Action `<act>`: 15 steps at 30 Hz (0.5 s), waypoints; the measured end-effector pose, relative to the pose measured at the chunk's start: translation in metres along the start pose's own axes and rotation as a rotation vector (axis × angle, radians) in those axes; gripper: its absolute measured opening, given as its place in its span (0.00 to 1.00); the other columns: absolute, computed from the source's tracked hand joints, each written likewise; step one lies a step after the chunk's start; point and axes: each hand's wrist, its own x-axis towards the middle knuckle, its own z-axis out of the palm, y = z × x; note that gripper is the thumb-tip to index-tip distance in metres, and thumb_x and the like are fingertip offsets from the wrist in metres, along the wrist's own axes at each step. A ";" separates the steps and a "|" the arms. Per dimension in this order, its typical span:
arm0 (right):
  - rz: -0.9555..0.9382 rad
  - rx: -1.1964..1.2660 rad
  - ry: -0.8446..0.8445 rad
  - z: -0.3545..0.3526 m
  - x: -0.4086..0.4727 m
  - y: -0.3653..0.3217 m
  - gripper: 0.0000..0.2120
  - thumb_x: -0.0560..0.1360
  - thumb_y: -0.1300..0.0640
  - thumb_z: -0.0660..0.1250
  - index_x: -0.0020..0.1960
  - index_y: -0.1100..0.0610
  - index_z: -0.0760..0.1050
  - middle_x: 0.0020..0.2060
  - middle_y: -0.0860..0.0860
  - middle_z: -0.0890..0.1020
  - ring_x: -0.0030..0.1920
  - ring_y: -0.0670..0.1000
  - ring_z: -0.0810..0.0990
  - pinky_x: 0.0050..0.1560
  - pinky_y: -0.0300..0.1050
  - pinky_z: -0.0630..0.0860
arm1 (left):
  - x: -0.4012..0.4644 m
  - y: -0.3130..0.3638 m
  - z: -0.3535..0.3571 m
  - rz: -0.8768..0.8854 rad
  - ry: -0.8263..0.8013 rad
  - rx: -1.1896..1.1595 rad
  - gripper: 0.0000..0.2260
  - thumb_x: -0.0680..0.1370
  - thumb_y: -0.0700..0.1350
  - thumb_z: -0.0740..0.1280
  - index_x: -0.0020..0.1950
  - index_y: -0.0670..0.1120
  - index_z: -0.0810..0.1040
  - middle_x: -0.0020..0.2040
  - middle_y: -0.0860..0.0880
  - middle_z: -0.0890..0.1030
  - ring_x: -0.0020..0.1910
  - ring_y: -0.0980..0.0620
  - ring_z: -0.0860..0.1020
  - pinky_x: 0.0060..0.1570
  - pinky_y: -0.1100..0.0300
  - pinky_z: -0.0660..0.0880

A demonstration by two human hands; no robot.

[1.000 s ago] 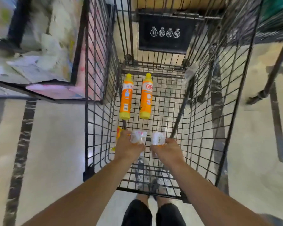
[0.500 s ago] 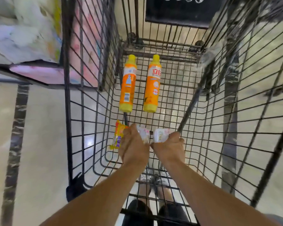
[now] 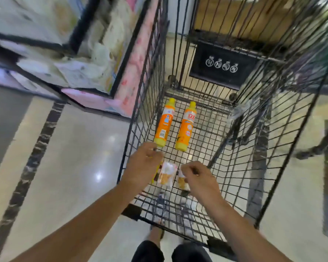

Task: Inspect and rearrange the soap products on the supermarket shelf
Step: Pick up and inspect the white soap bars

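I am looking down into a black wire shopping cart (image 3: 140, 103) with both arms reaching over its near end. My left hand (image 3: 142, 163) hangs above the cart floor with its fingers loosely curled and nothing in them; its fingertips sit just beside the bottom of the left orange bottle (image 3: 163, 123). My right hand (image 3: 199, 177) is beside it, fingers also relaxed and bent, hovering over a small soap packet (image 3: 181, 181). Whether the thumb touches that packet I cannot tell, since the hand hides most of it.

Between my two hands, lying flat on the cart's wire floor, is another soap packet (image 3: 166, 174), white at the top and orange lower down. A yellow packet (image 3: 156, 173) peeks out from under my left hand, mostly covered.

Beyond my hands the two orange bottles lie side by side on the cart floor, yellow caps pointing away from me; the right orange bottle (image 3: 186, 127) shows its front label. Past my left hand, outside the cart, stands a shelf (image 3: 68, 44) of blurred pale and pink packages. The floor (image 3: 80, 157) is glossy tile.
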 end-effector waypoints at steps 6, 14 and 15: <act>-0.371 -0.029 -0.207 -0.046 -0.132 -0.100 0.02 0.77 0.51 0.73 0.49 0.48 0.82 0.45 0.39 0.85 0.46 0.41 0.83 0.42 0.31 0.76 | -0.155 0.043 -0.117 0.042 0.137 -0.276 0.07 0.81 0.36 0.66 0.55 0.43 0.82 0.44 0.50 0.85 0.44 0.54 0.81 0.43 0.65 0.73; -0.797 -0.242 -0.584 -0.038 -0.245 -0.151 0.03 0.76 0.58 0.74 0.46 0.51 0.83 0.41 0.43 0.86 0.43 0.42 0.84 0.46 0.35 0.77 | -0.364 -0.026 -0.152 -0.016 0.626 -0.340 0.08 0.80 0.44 0.69 0.50 0.58 0.82 0.47 0.57 0.86 0.48 0.58 0.84 0.51 0.57 0.78; -0.827 -0.283 -0.628 -0.031 -0.255 -0.149 0.02 0.76 0.57 0.74 0.46 0.51 0.83 0.41 0.44 0.86 0.43 0.44 0.84 0.46 0.37 0.78 | -0.387 -0.045 -0.146 -0.054 0.668 -0.351 0.08 0.81 0.44 0.68 0.50 0.58 0.82 0.47 0.57 0.86 0.48 0.58 0.84 0.51 0.57 0.78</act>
